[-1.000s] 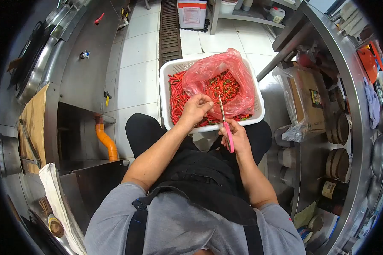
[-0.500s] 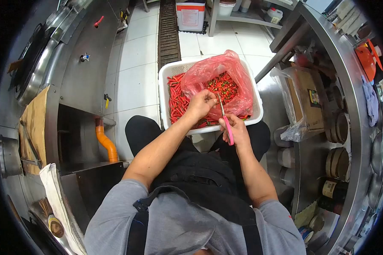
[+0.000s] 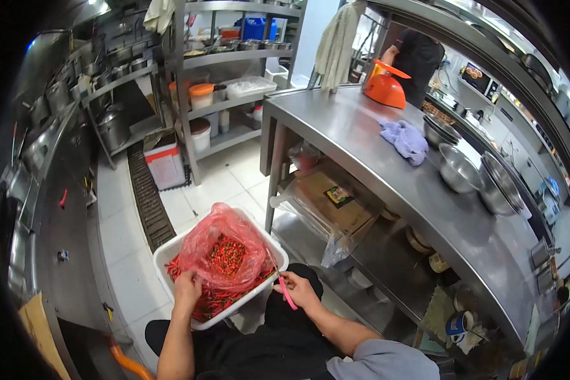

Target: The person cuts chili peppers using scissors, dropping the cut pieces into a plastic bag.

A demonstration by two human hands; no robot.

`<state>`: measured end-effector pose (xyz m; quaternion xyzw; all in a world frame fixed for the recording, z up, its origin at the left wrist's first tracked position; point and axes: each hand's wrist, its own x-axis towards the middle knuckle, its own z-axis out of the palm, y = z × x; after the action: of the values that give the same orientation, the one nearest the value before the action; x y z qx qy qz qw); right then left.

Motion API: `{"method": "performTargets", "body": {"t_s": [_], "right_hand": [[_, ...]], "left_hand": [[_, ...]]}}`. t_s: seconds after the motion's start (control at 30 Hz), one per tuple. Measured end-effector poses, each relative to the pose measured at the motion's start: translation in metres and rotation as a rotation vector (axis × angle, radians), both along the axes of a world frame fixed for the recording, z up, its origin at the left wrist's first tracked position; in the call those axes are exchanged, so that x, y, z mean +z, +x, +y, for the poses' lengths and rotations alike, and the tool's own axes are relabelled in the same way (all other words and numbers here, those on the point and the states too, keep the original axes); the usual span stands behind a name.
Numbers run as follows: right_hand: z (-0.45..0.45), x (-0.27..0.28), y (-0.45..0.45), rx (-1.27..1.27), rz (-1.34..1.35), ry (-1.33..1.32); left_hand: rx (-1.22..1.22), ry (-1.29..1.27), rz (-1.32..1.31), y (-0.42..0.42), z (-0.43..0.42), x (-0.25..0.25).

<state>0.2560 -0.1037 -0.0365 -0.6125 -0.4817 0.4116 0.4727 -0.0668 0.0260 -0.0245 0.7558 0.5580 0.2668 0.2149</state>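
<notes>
The right hand [image 3: 301, 292], clutching scissors [image 3: 287, 295], was moved to the basket's [image 3: 171, 246] edge. Snipping seems paused; left hand's [image 3: 188, 291] grip is unclear.

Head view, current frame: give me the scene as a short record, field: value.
left hand: left hand at the near-left edge of the red plastic bag; grip unclear
right hand: right hand holds pink-handled scissors
container: white plastic basket, with the bag inside
contents: red chillies in the bag, more in the basket around it
steel table: orange kitchen scale, purple cloth, metal bowls
other person: dark clothing, beyond the table
</notes>
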Motion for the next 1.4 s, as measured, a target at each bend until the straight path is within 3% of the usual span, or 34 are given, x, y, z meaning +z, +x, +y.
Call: {"method": "performTargets", "body": {"t_s": [0.07,0.13,0.2,0.27,0.33,0.63,0.8,0.97,1.03,1.13,1.4], "right_hand": [[-0.006,-0.008,0.005,-0.053,-0.085,0.088],[-0.007,-0.020,0.000,-0.098,0.019,0.101],[-0.006,-0.028,-0.004,-0.189,-0.005,0.070],[-0.001,-0.039,-0.009,-0.203,0.043,0.065],[0.000,-0.039,-0.011,-0.208,-0.112,0.101],[-0.008,-0.029,-0.007,-0.223,-0.003,0.144],[-0.010,-0.034,-0.004,-0.191,-0.064,0.155],[-0.013,-0.035,-0.001,-0.206,-0.076,0.142],[-0.013,-0.031,-0.002,-0.197,-0.072,0.127],[-0.014,-0.021,-0.003,-0.191,-0.087,0.103],[-0.015,-0.021,-0.007,-0.185,-0.058,0.145]], "left_hand": [[-0.046,-0.032,0.150,-0.012,-0.008,-0.006],[-0.096,-0.052,0.356,-0.017,-0.019,-0.024],[-0.059,0.041,0.468,-0.013,-0.037,-0.040],[-0.040,0.100,0.486,-0.009,-0.045,-0.031],[-0.085,0.048,0.370,-0.010,-0.040,-0.034],[-0.061,0.069,0.321,-0.026,-0.038,-0.023],[-0.259,-0.149,0.617,-0.030,-0.035,-0.025],[-0.231,-0.057,0.511,-0.029,-0.040,-0.017],[-0.183,-0.006,0.240,-0.027,-0.042,-0.003],[-0.042,0.021,0.069,-0.023,-0.040,0.005],[0.141,-0.156,-0.063,-0.032,-0.031,-0.011]]}}
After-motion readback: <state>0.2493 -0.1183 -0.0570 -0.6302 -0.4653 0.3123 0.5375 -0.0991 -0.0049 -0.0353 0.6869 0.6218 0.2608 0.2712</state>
